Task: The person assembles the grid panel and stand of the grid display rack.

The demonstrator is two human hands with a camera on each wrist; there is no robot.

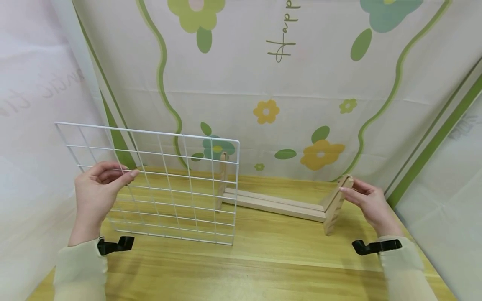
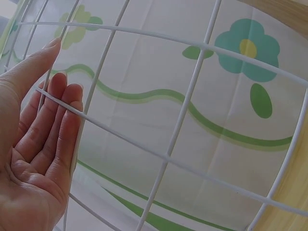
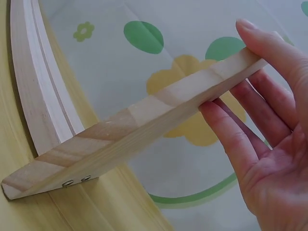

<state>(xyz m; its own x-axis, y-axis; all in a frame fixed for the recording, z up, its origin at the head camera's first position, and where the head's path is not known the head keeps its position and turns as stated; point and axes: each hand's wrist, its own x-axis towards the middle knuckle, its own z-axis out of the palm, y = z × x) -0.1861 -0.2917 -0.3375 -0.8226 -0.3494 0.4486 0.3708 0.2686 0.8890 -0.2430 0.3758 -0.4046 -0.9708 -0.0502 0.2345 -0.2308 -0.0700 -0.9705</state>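
A white wire grid panel (image 1: pixel 173 188) stands upright at the left of the head view, its lower edge near the table. My left hand (image 1: pixel 98 190) pinches its wires between thumb and fingers, with the fingers behind the mesh in the left wrist view. To the right stands a wooden stand (image 1: pixel 275 203), a long grooved bar joining two end pieces. My right hand (image 1: pixel 370 205) holds the top of the right end piece (image 1: pixel 334 205) by thumb and fingers. Two screw heads (image 3: pixel 77 181) show low on that piece. The left end piece (image 1: pixel 223 175) is partly behind the grid.
The wooden table (image 1: pixel 263 267) runs beneath everything. A flowered white cloth (image 1: pixel 241 83) hangs behind it, and further cloth walls (image 1: pixel 448 179) close in both sides. Dark straps (image 1: pixel 376 246) sit on both wrists.
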